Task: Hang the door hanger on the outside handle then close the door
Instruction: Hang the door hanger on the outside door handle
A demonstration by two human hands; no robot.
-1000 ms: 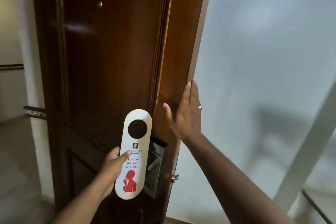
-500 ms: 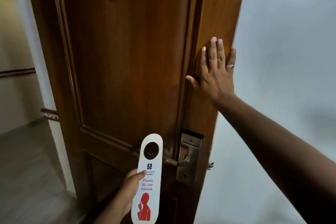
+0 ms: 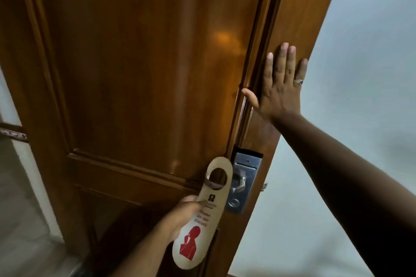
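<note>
Against the wooden door [image 3: 139, 69], left fingers [image 3: 191, 203] clamp the near-upright door hanger [image 3: 198, 216], hole topmost.

Glossy varnished wood door [image 3: 146, 63], brushed metal handle plate [image 3: 244, 183], matt card door hanger [image 3: 200, 222]

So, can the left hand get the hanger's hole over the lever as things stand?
Probably yes. The left hand holds the hanger, its hole at the lever tip, with nothing between. The right hand rests higher on the door.
</note>
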